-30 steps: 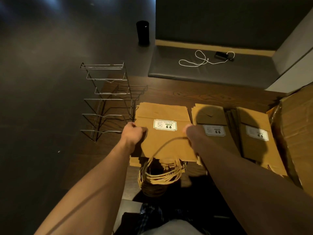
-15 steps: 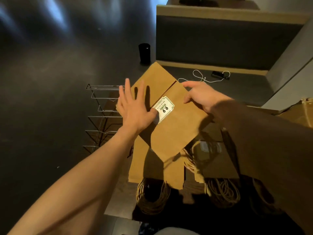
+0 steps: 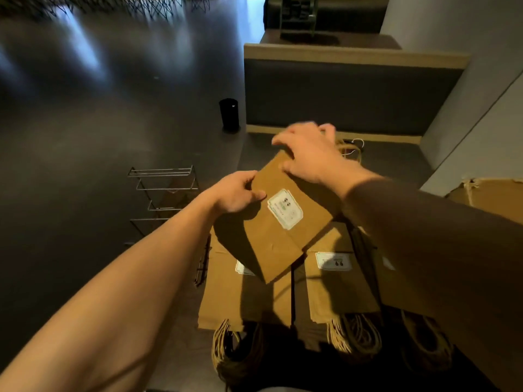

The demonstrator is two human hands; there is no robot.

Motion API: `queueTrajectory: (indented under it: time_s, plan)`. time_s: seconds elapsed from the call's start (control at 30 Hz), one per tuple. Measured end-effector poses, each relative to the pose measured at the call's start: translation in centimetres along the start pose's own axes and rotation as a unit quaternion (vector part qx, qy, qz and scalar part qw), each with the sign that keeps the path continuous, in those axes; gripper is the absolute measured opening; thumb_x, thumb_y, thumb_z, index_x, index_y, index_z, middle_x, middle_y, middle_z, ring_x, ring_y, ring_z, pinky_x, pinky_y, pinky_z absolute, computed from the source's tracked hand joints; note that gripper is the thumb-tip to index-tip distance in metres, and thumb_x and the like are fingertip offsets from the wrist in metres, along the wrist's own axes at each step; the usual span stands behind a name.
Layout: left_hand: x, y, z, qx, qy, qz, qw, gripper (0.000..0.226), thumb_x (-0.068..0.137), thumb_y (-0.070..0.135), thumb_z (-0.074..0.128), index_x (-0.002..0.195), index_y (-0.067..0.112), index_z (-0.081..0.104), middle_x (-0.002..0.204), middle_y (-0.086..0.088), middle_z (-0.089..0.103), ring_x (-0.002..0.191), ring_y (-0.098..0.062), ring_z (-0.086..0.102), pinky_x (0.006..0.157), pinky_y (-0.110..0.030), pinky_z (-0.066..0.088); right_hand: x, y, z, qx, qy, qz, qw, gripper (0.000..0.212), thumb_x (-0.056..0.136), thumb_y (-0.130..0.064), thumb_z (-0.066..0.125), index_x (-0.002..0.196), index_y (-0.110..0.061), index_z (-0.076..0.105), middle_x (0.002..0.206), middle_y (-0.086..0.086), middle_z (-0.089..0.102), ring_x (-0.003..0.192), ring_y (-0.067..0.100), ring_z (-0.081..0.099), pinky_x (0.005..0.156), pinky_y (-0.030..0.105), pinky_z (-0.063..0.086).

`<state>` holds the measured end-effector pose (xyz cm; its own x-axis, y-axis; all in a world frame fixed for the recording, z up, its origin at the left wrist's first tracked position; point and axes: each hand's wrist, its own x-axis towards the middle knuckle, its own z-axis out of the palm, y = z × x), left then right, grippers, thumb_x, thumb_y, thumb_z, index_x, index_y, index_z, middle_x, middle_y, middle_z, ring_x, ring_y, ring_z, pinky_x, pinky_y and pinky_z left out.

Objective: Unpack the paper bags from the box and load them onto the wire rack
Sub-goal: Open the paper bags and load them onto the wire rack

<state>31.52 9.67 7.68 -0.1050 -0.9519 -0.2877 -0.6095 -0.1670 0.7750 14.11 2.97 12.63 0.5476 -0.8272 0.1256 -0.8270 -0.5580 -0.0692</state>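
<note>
I hold one flat brown paper bag (image 3: 285,239) with a white label up in the air above the table. My left hand (image 3: 237,193) grips its left edge, thumb on top. My right hand (image 3: 308,154) grips its far end, where the twine handles stick out. Below lie stacks of the same paper bags (image 3: 249,295) with twine handles hanging toward me. The wire rack (image 3: 164,193) stands to the left of the stacks, its tiers bare. The cardboard box (image 3: 486,196) shows at the right edge, behind my right forearm.
A dark wooden table (image 3: 181,335) carries the stacks and the rack. Beyond it is a dark bench seat (image 3: 396,162) with a padded back, a white cable partly visible on it. A black cylinder (image 3: 228,114) stands on the floor at the bench's left.
The bag has turned in the air so its label faces me more squarely. My left hand went from flat and spread against the bag to gripping its edge. My right hand moved to the far end.
</note>
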Motion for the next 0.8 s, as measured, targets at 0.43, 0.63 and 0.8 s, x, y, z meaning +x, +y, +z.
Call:
queueTrajectory:
  time_s: [0.43,0.63,0.8]
  plan:
    - [-2.4,-3.6,-0.8,-0.372,0.244,-0.014,0.895,0.038,0.080,0.020,0.081,0.113,0.021,0.063,0.111,-0.004,0.073,0.101,-0.022,0.072,0.090,-0.041,0.057,-2.6,1.6,6.5,0.737,0.026,0.332,0.588,0.034,0.082,-0.004,0.074,0.112,-0.017,0.063,0.105,0.004,0.074,0.096,0.023,0.071,0.074,0.040,0.060]
    - [-3.2,-6.2,-4.0,-0.414,0.322,0.002,0.852,0.030,0.099,0.019,0.059,0.128,0.022,0.053,0.119,-0.004,0.070,0.103,-0.021,0.071,0.085,-0.041,0.059,-0.1,-1.4,5.5,0.788,0.035,0.309,0.531,0.049,0.083,-0.002,0.071,0.129,-0.011,0.056,0.111,0.009,0.072,0.101,0.027,0.069,0.086,0.050,0.057]
    - [-2.3,-7.7,-9.4,-0.330,0.426,0.029,0.842,0.033,0.095,0.007,0.064,0.120,0.019,0.046,0.104,-0.002,0.066,0.091,-0.016,0.068,0.074,-0.034,0.057,4.1,-5.4,4.1,0.772,0.064,0.264,0.575,0.018,0.089,-0.005,0.066,0.104,-0.015,0.068,0.101,0.005,0.075,0.094,0.023,0.072,0.086,0.047,0.058]
